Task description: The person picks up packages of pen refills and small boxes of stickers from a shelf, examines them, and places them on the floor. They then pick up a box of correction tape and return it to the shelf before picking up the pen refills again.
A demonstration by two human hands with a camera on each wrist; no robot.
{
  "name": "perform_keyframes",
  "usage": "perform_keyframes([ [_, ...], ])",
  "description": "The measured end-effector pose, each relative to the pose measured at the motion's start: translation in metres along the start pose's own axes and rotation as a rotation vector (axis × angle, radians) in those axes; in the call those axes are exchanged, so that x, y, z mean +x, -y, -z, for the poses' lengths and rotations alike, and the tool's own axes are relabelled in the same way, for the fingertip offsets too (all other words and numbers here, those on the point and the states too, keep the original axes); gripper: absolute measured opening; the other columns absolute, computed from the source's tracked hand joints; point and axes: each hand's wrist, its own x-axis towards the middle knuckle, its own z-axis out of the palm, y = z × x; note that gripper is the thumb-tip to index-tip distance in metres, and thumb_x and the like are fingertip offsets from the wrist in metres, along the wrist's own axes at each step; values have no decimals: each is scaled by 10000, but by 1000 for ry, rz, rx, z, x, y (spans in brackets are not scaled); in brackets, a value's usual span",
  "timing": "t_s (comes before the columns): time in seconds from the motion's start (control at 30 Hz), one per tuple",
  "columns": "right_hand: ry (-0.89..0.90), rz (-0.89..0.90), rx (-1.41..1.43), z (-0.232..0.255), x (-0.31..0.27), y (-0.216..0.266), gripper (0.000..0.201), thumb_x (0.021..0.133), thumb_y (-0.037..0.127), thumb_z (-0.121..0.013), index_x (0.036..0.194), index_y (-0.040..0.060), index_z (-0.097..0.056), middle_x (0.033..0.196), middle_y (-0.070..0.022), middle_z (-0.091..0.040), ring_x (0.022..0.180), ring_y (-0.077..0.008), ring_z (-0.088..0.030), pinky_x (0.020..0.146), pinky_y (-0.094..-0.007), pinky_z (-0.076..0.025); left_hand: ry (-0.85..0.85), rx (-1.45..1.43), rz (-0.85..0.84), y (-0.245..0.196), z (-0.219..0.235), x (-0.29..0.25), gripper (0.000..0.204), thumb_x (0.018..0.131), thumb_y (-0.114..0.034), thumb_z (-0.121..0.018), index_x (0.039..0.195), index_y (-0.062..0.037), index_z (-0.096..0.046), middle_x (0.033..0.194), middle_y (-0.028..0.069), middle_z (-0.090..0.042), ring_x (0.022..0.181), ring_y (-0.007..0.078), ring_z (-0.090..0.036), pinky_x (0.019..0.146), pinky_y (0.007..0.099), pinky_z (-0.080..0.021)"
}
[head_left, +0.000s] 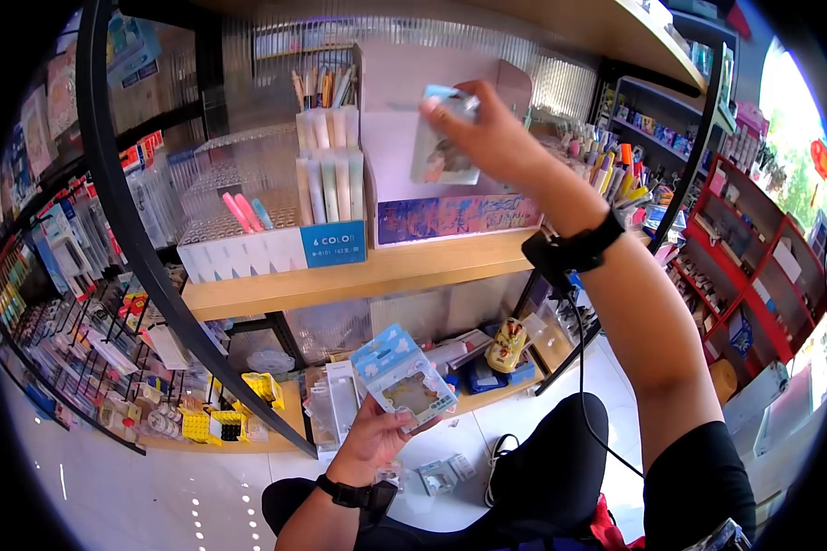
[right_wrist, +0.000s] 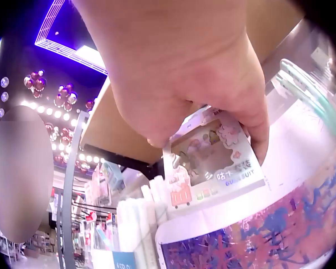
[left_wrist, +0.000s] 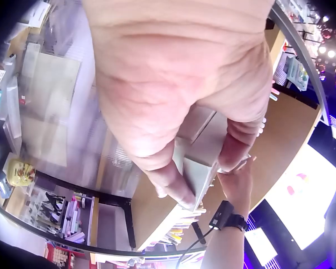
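Blue box, long axis up-left

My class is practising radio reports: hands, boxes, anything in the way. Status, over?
Right hand gripping upper carton at display box. Left hand gripping lower carton. Pens stand beside display box; nothing visibly blocking right hand.

Dressed mostly in black

The person wears a short black sleeve, black trousers and a dark shoe with white edging. The right wrist strap is black, bearing a small dark camera box and thin black cable; the left wrist strap matches.
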Motion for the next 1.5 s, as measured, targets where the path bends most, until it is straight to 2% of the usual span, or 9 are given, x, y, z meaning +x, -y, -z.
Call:
perform_keyframes([
  [0.17, 95, -15, -216, -34, 6, -8, 832, 944, 567, -688, 1461, -21, -405, 1371, -334, -493, 1200, -456, -611, 1006, -473, -519, 19, 10, -7, -3, -1, -2, 802, 810, 86, -674, 1545, -85, -401, 1579, 197, -449, 1384, 417, -529, 1055, 588, -541],
  [0.27, 163, -17, -229, -49, 12, -19, 687, 966, 417, -683, 1458, 42, -384, 1220, -281, -576, 974, -354, -667, 954, -441, -525, 34, 70, 19, -4, -2, -5, 807, 805, 93, -674, 1545, -59, -391, 1562, 201, -468, 1377, 419, -537, 1059, 586, -534],
  [0.47, 432, 29, -108, -42, 11, -18, 624, 955, 321, -678, 1468, 126, -382, 1168, -249, -593, 990, -334, -665, 903, -452, -514, 54, 88, 56, 0, 4, -7, 831, 798, 105, -671, 1557, -51, -369, 1539, 234, -482, 1364, 420, -551, 1076, 596, -510],
  [0.77, 346, 312, -365, -28, 12, -49, 679, 903, 201, -766, 1494, 161, -435, 1089, -168, -670, 951, -287, -678, 877, -425, -541, 43, 109, 86, 2, 2, -5, 855, 789, 111, -688, 1562, -52, -359, 1561, 242, -458, 1384, 418, -533, 1090, 570, -507],
  [0.87, 428, 168, -185, -25, 6, -38, 699, 885, 154, -790, 1487, 160, -434, 1141, -182, -653, 928, -266, -682, 855, -411, -549, 22, 130, 112, 2, 2, -5, 845, 804, 93, -707, 1561, -56, -364, 1566, 231, -457, 1388, 409, -531, 1095, 565, -505],
  [1.1, 342, 204, -172, -36, 5, -34, 717, 867, 110, -808, 1463, 147, -411, 1115, -203, -649, 916, -275, -683, 856, -407, -549, 32, 129, 121, 2, 0, -5, 754, 853, 61, -735, 1516, -58, -396, 1478, 195, -546, 1362, 388, -554, 1111, 572, -491],
  [1.27, 210, 226, -317, -38, 5, -35, 760, 832, 184, -849, 1421, 147, -370, 1124, -229, -637, 958, -343, -693, 861, -445, -547, 34, 139, 129, 2, 2, -4, 776, 847, 50, -747, 1522, -65, -381, 1483, 195, -539, 1365, 386, -551, 1111, 566, -494],
  [1.4, 316, 72, -235, -22, -1, -22, 791, 818, 224, -858, 1423, 152, -354, 1090, -236, -643, 1003, -382, -685, 876, -456, -535, 7, 133, 125, 3, 6, -3, 832, 812, 74, -733, 1551, -58, -372, 1550, 215, -481, 1377, 405, -544, 1079, 550, -522],
  [1.5, 197, 125, -216, -17, -12, -14, 723, 801, 218, -847, 1363, 75, -414, 1055, -255, -680, 962, -410, -678, 839, -466, -535, 4, 151, 119, 2, 6, -2, 841, 804, 61, -745, 1549, -61, -374, 1533, 207, -498, 1357, 397, -562, 1075, 548, -526],
])
